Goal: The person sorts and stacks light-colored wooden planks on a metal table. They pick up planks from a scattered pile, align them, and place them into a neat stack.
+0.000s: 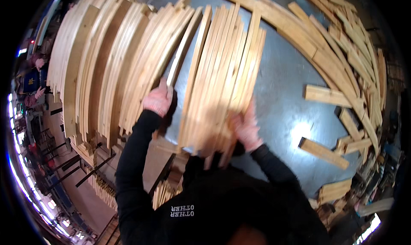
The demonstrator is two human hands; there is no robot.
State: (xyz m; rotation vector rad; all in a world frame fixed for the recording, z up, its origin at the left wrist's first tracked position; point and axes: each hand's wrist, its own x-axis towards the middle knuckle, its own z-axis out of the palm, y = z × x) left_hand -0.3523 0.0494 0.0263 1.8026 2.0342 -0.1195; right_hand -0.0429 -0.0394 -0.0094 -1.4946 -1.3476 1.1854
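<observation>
Several pale wooden strips point(218, 69) lie side by side on a blue-grey metal table point(278, 78) in front of me. A single strip point(184, 48) stands a little apart to their left, and my left hand point(157, 100), in a pinkish glove, is closed around its near end. At the right edge of the set, my gloved right hand point(247, 127) grips the outermost strips point(252, 61), its thumb on top and its fingers along the side. The tips of both hands are partly hidden.
Rows of stacked wooden strips point(98, 61) fill the left side. Longer boards point(299, 35) lie loosely along the far right, with short offcuts point(324, 153) nearer. Another person's gloved hand point(40, 92) shows at the far left. Black metal bars point(68, 163) jut out below the stacks.
</observation>
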